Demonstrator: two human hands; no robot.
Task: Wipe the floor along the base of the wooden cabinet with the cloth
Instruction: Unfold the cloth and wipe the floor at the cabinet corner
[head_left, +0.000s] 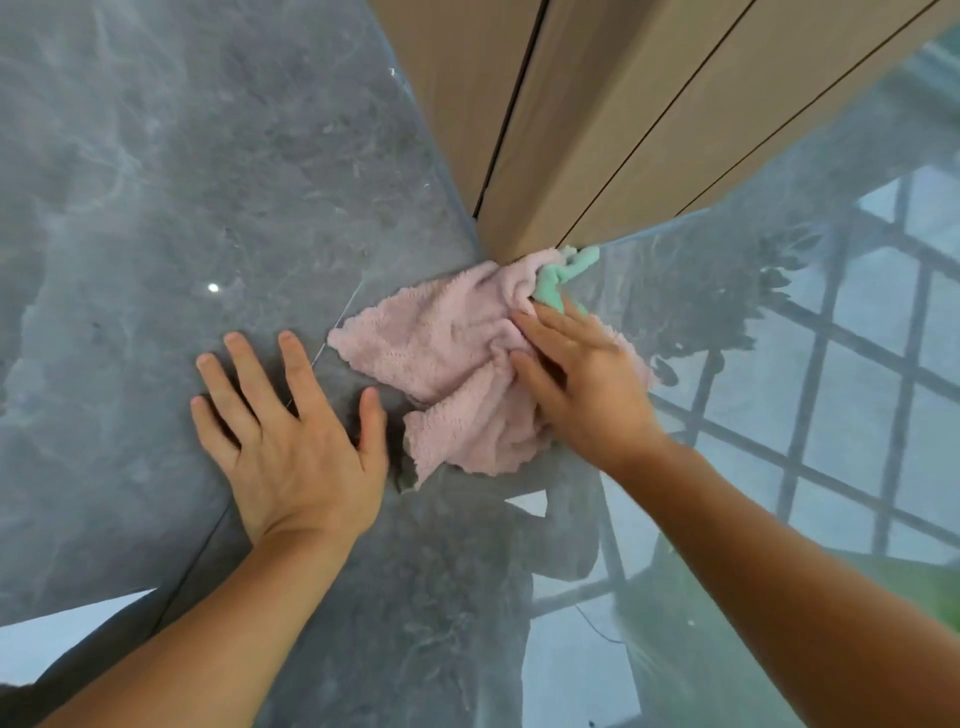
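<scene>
Fingers (540, 332) of the right hand (587, 384) lie nearly straight and close together, pressed flat on top of the cloth (452, 364) rather than curled around it; nothing is gripped. Under and ahead of those fingertips the pink cloth is bunched into folds, and a mint-green strip (558, 275) of it pokes out just past the fingertips, touching the bottom corner of the wooden cabinet (597, 130). To the left of the fingers the cloth spreads loosely over the floor (156, 182), and one flap trails back beside the thumb.

Left of the cloth, the left hand (291, 441) rests palm down on the bare floor with its fingers (244, 374) spread wide and holding nothing; its thumb lies just beside the cloth's nearest flap.

Beyond both hands the floor is glossy grey stone with a thin seam running under the left hand, and to the right of the right hand it mirrors a window grid.
</scene>
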